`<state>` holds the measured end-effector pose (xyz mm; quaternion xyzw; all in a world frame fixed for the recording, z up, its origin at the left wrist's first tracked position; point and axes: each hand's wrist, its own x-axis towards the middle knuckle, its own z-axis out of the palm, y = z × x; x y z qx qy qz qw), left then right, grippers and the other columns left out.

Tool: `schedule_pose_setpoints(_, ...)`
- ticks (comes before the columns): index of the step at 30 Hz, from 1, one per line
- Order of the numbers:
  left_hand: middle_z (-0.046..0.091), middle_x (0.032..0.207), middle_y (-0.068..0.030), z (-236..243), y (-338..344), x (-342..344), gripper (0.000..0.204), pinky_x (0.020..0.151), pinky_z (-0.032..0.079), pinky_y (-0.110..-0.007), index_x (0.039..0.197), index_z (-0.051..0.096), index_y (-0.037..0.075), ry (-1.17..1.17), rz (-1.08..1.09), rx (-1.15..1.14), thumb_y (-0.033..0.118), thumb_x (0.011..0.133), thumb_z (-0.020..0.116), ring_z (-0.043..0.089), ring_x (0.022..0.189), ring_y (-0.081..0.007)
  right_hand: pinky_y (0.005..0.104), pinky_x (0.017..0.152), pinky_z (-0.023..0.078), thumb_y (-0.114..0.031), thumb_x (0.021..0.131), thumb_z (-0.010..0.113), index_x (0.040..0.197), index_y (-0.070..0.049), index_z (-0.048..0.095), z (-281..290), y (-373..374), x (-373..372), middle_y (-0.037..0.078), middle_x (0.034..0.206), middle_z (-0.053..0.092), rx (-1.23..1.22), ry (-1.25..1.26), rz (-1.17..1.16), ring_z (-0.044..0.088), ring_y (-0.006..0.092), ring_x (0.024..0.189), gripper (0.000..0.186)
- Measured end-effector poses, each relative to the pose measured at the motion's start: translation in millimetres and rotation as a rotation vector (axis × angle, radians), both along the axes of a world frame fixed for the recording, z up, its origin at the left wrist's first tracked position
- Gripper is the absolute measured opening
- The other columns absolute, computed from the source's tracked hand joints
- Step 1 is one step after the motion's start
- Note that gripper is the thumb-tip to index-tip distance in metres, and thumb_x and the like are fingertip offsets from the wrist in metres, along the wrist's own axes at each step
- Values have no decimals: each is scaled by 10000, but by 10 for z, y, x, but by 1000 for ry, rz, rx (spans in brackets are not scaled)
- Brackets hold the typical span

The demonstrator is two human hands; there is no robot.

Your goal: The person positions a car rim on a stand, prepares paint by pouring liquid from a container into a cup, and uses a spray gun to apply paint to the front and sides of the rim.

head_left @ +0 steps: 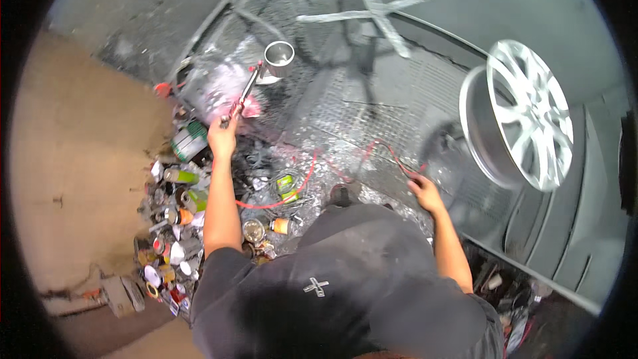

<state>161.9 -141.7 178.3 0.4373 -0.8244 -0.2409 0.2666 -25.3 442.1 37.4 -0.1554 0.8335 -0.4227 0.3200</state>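
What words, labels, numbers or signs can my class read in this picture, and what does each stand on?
No words or numbers are clearly legible.
Black shirt: a small pale emblem of crossed strokes.
Green-and-white can: markings too blurred to read.
Orange-banded container: markings too small to read.
Silver wheel: no readable text.
Metal tool in the left hand: none readable.

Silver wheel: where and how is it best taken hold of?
Probably by its rear rim, from the left, hooking over the edge: the silver wheel turns its spoked face rightward, leaving that rim towards the right hand.
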Motion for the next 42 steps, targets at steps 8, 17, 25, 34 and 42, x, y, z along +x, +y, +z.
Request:
schedule_pose_setpoints(8, 674, 851, -65, -662, 3039, -488, 219, 759, 485, -341, 993, 674, 13, -71, -517, 473, 229, 961, 680, 588, 802, -157, 415, 957, 521, -403, 915, 713, 1394, 32, 508, 797, -5, 441, 242, 1287, 632, -204, 162, -95, 659, 327, 1125, 679)
schedule_pose_setpoints(17, 669, 1062, -124, -818, 6023, -605, 262, 951, 460, -344, 1105, 634, 3, 39, -1181, 660, 196, 937, 688, 609, 1038, -201, 386, 824, 573, -130, 1020, 494, 1541, 72, 170, 875, 1558, 315, 262, 1368, 516, -305, 537, -1165, 696, 304, 947, 645)
schedule_pose_setpoints(25, 444, 1452, -262, -59, 6752, -679, 855, 1174, 315, -417, 1500, 307, -50, -278, -1761, 656, 397, 901, 723, 417, 1394, -329, 279, 527, 485, -214, 1075, 443, 1408, -73, 485, 1996, 2626, 342, 77, 1035, 664, -274, 500, -1103, 595, 114, 566, 364)
schedule_pose_setpoints(34, 550, 1437, -185, 457, 5535, -1307, 531, 1122, 382, -384, 1409, 544, 21, -1026, -2228, 927, 397, 1034, 529, 500, 1355, -287, 260, 530, 457, -311, 1066, 477, 1371, -44, 542, 2859, 2648, 693, 54, 992, 663, -327, 243, -829, 552, 91, 553, 411)
schedule_pose_setpoints(42, 596, 1342, -192, 986, 5286, -2710, 456, 1049, 451, -451, 1295, 610, 37, -204, -1782, 30, 236, 894, 698, 556, 1259, -374, 231, 573, 474, -220, 1054, 501, 1455, -24, 471, 2966, 2178, 147, 43, 1020, 639, -475, -2, -443, 551, 79, 623, 448)
